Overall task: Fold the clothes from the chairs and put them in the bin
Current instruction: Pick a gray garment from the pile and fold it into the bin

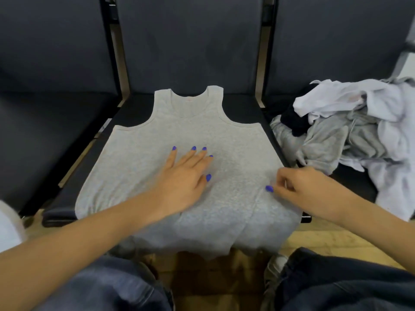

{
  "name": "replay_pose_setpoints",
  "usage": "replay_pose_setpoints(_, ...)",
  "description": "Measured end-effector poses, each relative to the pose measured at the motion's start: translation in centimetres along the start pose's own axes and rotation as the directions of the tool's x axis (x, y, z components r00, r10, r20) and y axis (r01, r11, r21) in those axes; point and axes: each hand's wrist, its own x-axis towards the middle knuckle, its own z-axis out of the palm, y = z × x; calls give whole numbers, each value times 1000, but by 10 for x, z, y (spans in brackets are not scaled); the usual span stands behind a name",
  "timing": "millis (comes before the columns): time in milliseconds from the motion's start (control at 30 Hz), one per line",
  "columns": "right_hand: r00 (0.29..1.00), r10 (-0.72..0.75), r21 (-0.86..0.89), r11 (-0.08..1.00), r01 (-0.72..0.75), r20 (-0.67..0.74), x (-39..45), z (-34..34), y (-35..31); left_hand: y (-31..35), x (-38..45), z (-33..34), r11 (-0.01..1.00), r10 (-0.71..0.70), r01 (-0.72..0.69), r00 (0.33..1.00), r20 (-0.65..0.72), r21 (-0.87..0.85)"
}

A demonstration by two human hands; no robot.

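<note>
A light grey tank top (224,135) lies spread flat on the dark seat of the middle chair (134,111), neck toward the backrest, with its hem hanging over the front edge. My left hand (184,178) rests flat on the middle of the top, fingers straight and spread. My right hand (307,189) sits at the top's right side near the hem, fingers curled and pinching the fabric. A heap of unfolded clothes (359,135), grey, white and one dark piece, lies on the chair to the right.
Dark padded chairs stand in a row with high backrests; the left chair (45,131) has a bare seat. A white object (9,227) shows at the left edge, cut off. My knees in dark jeans (112,286) are below, over a wooden floor.
</note>
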Motion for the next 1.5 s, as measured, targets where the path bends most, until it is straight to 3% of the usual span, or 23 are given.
replay_pose_setpoints(33, 999, -42, -58, 997, 43, 28, -9, 4, -2, 5, 0, 3, 999, 37, -37, 999, 25, 3)
replay_pose_setpoints(133, 967, -243, -295, 932, 211, -76, -21, 26, 2, 3, -2, 11, 994, 111, -110, 992, 55, -9)
replay_pose_setpoints(267, 890, -402, -431, 857, 282, -217, -20, 48, 8, 2, -9, 16, 990, 135, -138, 979, 150, 13)
replay_pose_setpoints(400, 837, -472, -417, 844, 338, -277, -22, 49, 16, -1, -11, 16, 981, 195, -194, 969, 153, -21)
replay_pose_setpoints(567, 807, -526, -379, 828, 414, -267, -22, 47, 28, -10, -9, 14, 933, 231, -181, 964, 132, -310)
replay_pose_setpoints(833, 821, -535, -367, 817, 444, -199, -24, 47, 36, -16, -5, 23, 935, 284, -245, 950, 130, -256)
replay_pose_setpoints(1000, 805, -540, -370, 820, 438, -245, -23, 43, 39, -20, 1, 22, 820, 225, -128, 968, 108, -557)
replay_pose_setpoints(1067, 809, -525, -361, 832, 421, -265, -24, 38, 43, -21, 1, 21, 790, 214, -107, 971, 107, -603)
replay_pose_setpoints(1233, 878, -408, -296, 895, 333, -248, -26, 26, 54, -27, -1, 29, 883, 294, -251, 954, 51, -396)
replay_pose_setpoints(1333, 976, -204, -313, 934, 170, -79, -30, 21, 52, -33, -5, 28, 889, 322, -284, 945, 51, -358)
replay_pose_setpoints(1433, 999, -16, -425, 905, 31, 39, -37, 19, 47, -35, -10, 21, 937, 318, -296, 943, 101, -183)
replay_pose_setpoints(1500, 998, 42, -387, 922, -20, 50, -37, 19, 45, -36, -15, 18, 953, 302, -296, 947, 113, -66)
